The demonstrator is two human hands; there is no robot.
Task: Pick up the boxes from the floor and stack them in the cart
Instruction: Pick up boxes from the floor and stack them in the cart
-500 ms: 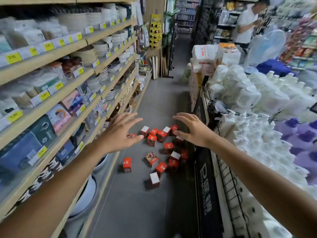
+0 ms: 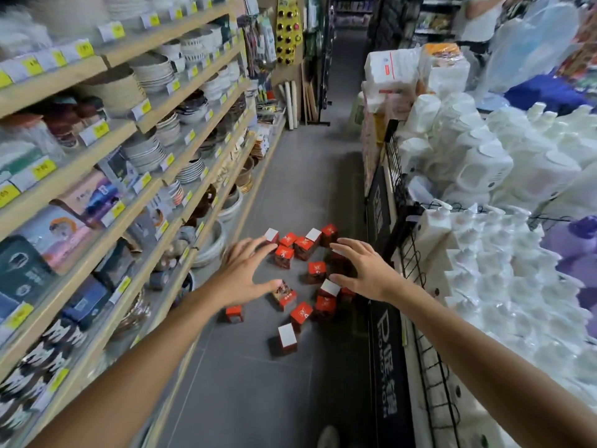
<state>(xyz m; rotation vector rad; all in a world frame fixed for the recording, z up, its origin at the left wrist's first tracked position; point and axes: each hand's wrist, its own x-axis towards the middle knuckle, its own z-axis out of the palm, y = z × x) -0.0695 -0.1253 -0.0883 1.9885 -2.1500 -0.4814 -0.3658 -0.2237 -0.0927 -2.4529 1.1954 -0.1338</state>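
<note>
Several small red boxes (image 2: 302, 248) with white ends lie scattered on the grey aisle floor (image 2: 258, 383). One box (image 2: 287, 338) lies nearest me, another (image 2: 234, 313) to the left. My left hand (image 2: 240, 274) reaches out over the pile's left side, fingers spread and straight, holding nothing. My right hand (image 2: 365, 270) hovers over the pile's right side, fingers spread too, empty. Both hands are above the boxes, apart from them. No cart is in view.
Wooden shelves (image 2: 106, 176) with plates, bowls and packaged goods line the left. A wire display (image 2: 420, 286) of white bottles (image 2: 484, 176) bounds the right. A person (image 2: 478, 17) stands far back right. My shoe tip (image 2: 328, 438) shows at the bottom.
Both hands have dropped lower and moved forward toward the boxes. The view has tilted down and closer to the pile.
</note>
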